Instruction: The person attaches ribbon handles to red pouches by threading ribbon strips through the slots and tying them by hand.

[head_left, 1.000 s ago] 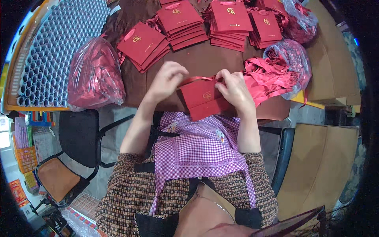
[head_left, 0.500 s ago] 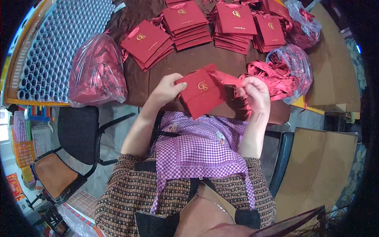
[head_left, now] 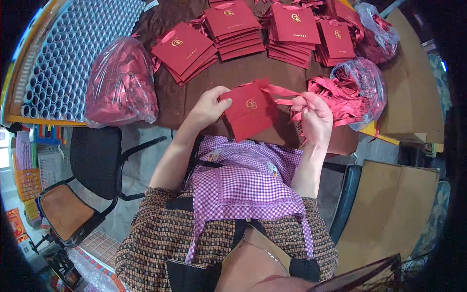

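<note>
A small red paper gift bag with a gold emblem is held flat above the brown-covered table. My left hand grips its left edge, thumb on the front face. From the bag's top right corner a red ribbon runs to my right hand, whose closed fingers pinch it. Behind my right hand, a heap of red ribbons spills out of a clear plastic bag.
Several stacks of red gift bags line the table's far side. At the left stand a stuffed clear plastic bag and a rack of round tubes. A black chair is at my left, cardboard at my right.
The ribbon between the bag and my right hand is now stretched longer and thinner. My right fingers have shifted on it. My left hand keeps its grip, and the view has moved slightly.
</note>
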### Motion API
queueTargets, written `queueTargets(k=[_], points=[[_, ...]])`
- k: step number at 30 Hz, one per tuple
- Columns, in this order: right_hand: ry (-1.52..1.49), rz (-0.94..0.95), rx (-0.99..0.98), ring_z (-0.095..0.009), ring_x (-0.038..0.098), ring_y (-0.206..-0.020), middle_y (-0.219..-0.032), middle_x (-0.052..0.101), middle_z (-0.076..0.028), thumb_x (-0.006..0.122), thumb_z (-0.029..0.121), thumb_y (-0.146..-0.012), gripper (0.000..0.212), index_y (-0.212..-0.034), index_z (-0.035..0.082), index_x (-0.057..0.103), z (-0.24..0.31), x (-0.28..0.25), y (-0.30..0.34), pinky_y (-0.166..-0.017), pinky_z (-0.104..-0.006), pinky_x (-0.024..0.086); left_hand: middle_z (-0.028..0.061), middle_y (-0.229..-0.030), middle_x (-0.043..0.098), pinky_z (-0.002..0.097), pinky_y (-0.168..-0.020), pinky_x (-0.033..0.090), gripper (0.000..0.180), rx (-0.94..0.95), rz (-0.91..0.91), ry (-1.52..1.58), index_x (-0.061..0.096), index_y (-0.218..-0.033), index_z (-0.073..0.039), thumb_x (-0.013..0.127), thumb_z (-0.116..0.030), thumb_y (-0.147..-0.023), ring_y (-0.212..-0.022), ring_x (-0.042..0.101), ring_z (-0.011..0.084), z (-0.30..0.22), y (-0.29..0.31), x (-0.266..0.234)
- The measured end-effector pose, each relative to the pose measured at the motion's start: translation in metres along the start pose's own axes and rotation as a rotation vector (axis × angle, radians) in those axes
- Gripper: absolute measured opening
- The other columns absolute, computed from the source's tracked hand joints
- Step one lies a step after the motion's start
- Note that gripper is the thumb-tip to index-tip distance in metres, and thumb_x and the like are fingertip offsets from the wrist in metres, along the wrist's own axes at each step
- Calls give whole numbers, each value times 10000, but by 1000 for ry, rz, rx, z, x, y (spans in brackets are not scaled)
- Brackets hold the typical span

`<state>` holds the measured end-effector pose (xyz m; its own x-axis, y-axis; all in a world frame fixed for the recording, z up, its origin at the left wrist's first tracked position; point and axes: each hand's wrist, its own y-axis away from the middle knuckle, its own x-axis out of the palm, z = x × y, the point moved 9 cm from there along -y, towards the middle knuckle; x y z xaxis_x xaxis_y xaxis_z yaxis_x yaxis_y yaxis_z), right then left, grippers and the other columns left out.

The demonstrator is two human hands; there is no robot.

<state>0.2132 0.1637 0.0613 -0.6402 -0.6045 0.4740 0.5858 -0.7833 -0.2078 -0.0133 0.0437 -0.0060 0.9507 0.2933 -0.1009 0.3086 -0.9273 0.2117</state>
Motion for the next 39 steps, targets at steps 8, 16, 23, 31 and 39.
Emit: queueTargets(k=[8, 16, 23, 31, 39], points=[[417, -80, -266, -187, 624, -908, -1014, 651, -159, 619, 45, -854, 203, -1043, -17, 654, 24, -16, 2, -762, -269, 520, 20, -869, 637, 241, -683, 477, 200, 39, -43, -215, 618, -1045, 20, 616, -99, -883, -774, 574, 74, 5, -6, -6], [108, 119, -338, -190, 471, -847, -840, 573, -46, 671, 255, -874, 207, -907, 55, 631, 36, 21, 4, -889, -401, 356, 187, -858, 687, 361, -738, 513, 253, 55, -109, -279, 650, -986, 25, 646, -165, -819, -822, 678, 252, -9, -3, -4], [220, 210, -441, -179, 426, -774, -745, 518, -14, 654, 254, -879, 190, -864, 68, 617, 49, 41, 8, -858, -431, 342, 45, -763, 641, 273, -650, 483, 198, 185, -158, -458, 644, -981, 26, 634, -125, -854, -709, 577, 95, -14, -6, 1], [375, 90, -320, -247, 543, -923, -843, 614, -84, 583, 117, -881, 148, -926, -19, 621, 25, 28, 9, -842, -345, 430, 98, -832, 635, 324, -678, 482, 244, 253, -125, -414, 630, -909, 45, 679, -178, -822, -739, 598, 178, -12, -5, 6], [593, 411, -537, -274, 605, -827, -780, 645, -81, 576, 75, -824, 108, -799, 1, 651, 31, 102, 37, -887, -436, 430, 214, -824, 573, 370, -683, 472, 266, 383, -329, -647, 609, -857, 49, 704, -190, -789, -751, 586, 331, -4, 1, 11]])
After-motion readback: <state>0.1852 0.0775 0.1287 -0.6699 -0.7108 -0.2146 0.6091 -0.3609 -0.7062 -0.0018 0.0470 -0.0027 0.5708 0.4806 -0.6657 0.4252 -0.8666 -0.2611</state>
